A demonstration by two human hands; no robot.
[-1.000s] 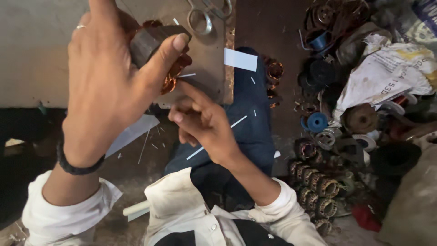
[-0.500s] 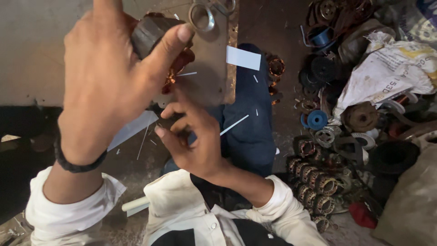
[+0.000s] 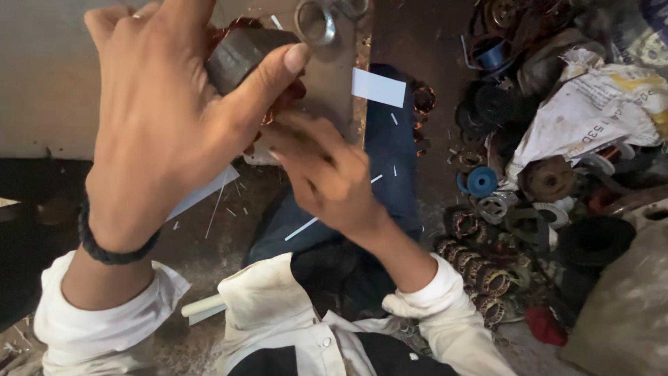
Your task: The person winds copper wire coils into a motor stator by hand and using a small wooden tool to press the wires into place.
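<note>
left hand point(image 3: 163, 132) clamps a dark round motor stator point(image 3: 240, 56), thumb on its right side, raised at far left; its axis direction cannot be told. right hand point(image 3: 327, 174), blurred, fingers curled, touches its copper winding point(image 3: 278, 104) from below.

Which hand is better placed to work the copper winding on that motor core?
Right, probably. The left hand is occupied gripping the motor core; the right hand holds nothing visible, its fingertips at the copper winding.
</note>
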